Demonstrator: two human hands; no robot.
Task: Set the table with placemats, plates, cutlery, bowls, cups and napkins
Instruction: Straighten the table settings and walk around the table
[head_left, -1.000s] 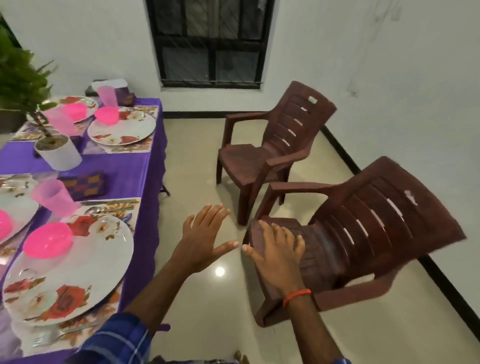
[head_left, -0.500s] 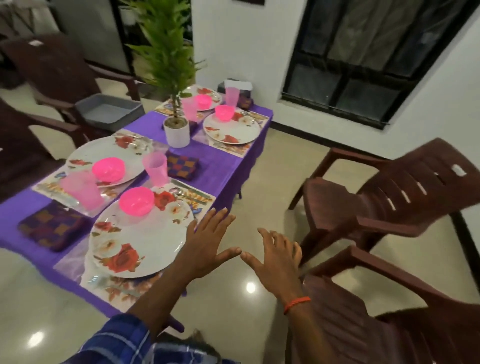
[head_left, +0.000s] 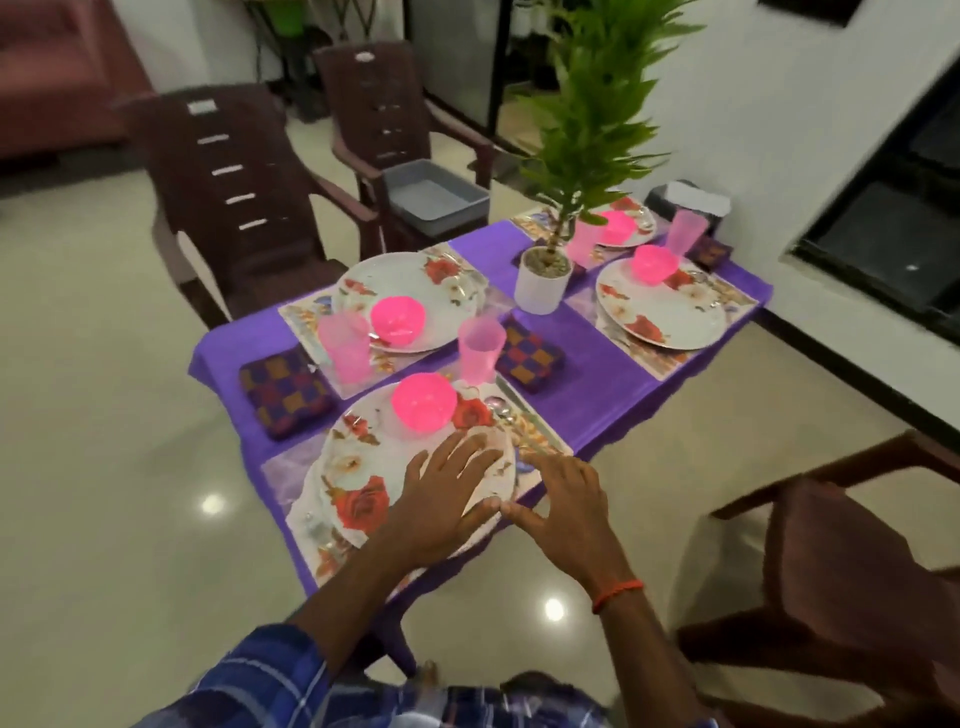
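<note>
At the table's near corner: the near plate (head_left: 363, 457) lies on its mat (head_left: 545, 436), a pink bowl (head_left: 423, 402) on its far part, cutlery (head_left: 511, 413) along its right side.
Just behind: a pink cup (head_left: 480, 351) stands upright, with a checked napkin (head_left: 530, 358) just beside it on the purple cloth (head_left: 597, 384).
Left hand (head_left: 447, 499): flat and released, fingers spread over the near plate's right part, grasping nothing. Whether it touches the plate cannot be told.
Right hand (head_left: 563, 499): also released, fingers spread over the mat's corner at the table's edge, thumb close to the left thumb, holding nothing.
Left place: left plate (head_left: 415, 283), left bowl (head_left: 397, 319), left cup (head_left: 343, 345) and left napkin (head_left: 283, 389) are all down.
Right place: right plate (head_left: 660, 317), right bowl (head_left: 653, 264), right cup (head_left: 685, 231) and right napkin (head_left: 709, 252) are all down.
Back place: back plate (head_left: 641, 228), back bowl (head_left: 615, 226) and back cup (head_left: 581, 244) show behind the plant. Its napkin is hidden.
Done, by the look of it: four places are laid with mat, plate, bowl and cup, and three napkins are visible.
Left to do: probably little, perhaps a last straightening of the near place. Cutlery at the other three places is too blurred to confirm.
Around: a white pot (head_left: 543, 283) stands mid-table, a grey tub (head_left: 436, 197) sits on a chair beyond, and a brown chair (head_left: 234, 182) stands off from the table.
</note>
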